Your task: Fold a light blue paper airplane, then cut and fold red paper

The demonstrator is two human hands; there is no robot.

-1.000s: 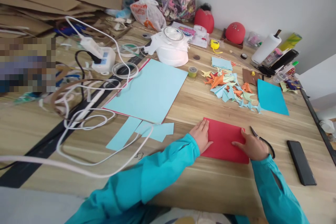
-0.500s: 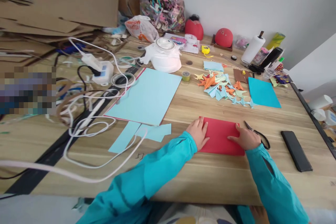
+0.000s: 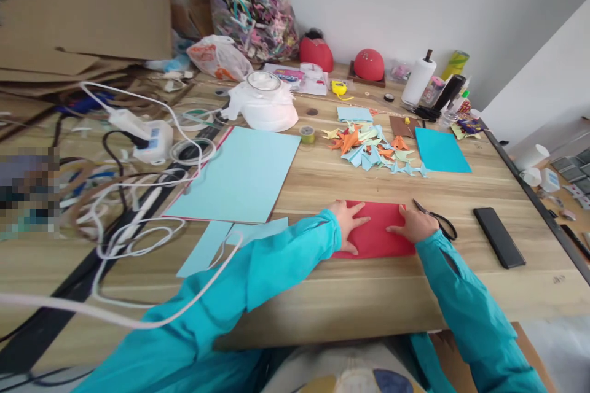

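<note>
A red sheet of paper [image 3: 380, 234] lies flat on the wooden table [image 3: 369, 301] in front of me. My left hand [image 3: 349, 225] rests on its left edge with the fingers spread flat, open. My right hand [image 3: 415, 225] presses on the sheet's right edge, fingers stretched toward the middle, open. Both arms wear teal sleeves. Black-handled scissors [image 3: 437, 221] lie just right of my right hand, touching nothing I hold.
A black phone [image 3: 498, 236] lies further right. Behind the red sheet are a pile of folded paper shapes [image 3: 369, 147], a teal sheet [image 3: 441, 150] and a large light-blue sheet [image 3: 239, 175]. White cables [image 3: 138, 221] and cardboard crowd the left; a white kettle [image 3: 265, 101] stands at the back.
The camera has tilted up and shifted right. My left hand has spread its fingers further onto the red sheet; my right hand stays at the right edge.
</note>
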